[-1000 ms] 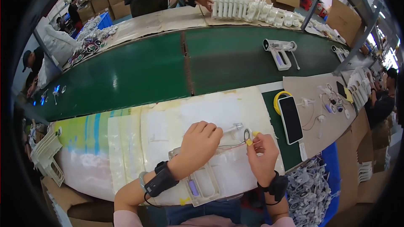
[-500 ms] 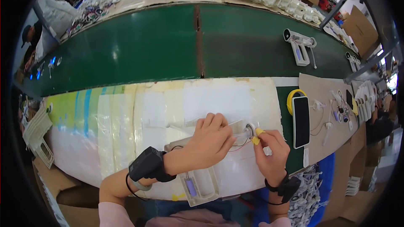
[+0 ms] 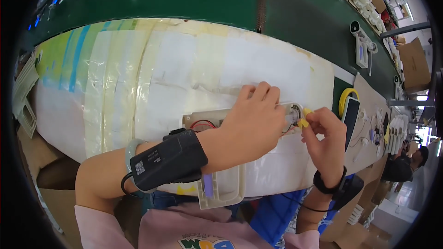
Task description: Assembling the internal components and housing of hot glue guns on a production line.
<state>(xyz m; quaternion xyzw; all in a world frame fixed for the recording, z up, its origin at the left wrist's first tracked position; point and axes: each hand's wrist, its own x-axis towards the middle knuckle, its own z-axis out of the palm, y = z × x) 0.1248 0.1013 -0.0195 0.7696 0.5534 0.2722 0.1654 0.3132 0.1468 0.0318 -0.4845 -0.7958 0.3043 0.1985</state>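
Note:
An off-white, gun-shaped plastic housing half (image 3: 241,189) lies open side up under my hands, its handle pointing toward me. A purple cylindrical battery (image 3: 208,185) sits in the handle, and red and black wires (image 3: 203,123) show in the body. My left hand (image 3: 258,120) lies across the body, fingers curled down over it, hiding the middle. My right hand (image 3: 326,133) pinches at the right end, beside a round metal-looking part (image 3: 294,112). Yellow wraps (image 3: 303,123) cover its thumb and finger tips; whatever lies between them is too small to make out.
A phone (image 3: 350,119) and a yellow tape roll (image 3: 347,96) lie to the right. Beyond, loose wired parts (image 3: 369,138) lie on cardboard. Another gun-shaped housing (image 3: 363,48) rests on the green surface (image 3: 198,0). Pale plastic shells (image 3: 25,97) stand at the left edge. A person (image 3: 406,163) is far right.
The view has tilted and come closer, so the wires in the body now show. Both hands stay at the same parts of the housing, my right fingers still pinched at its end.

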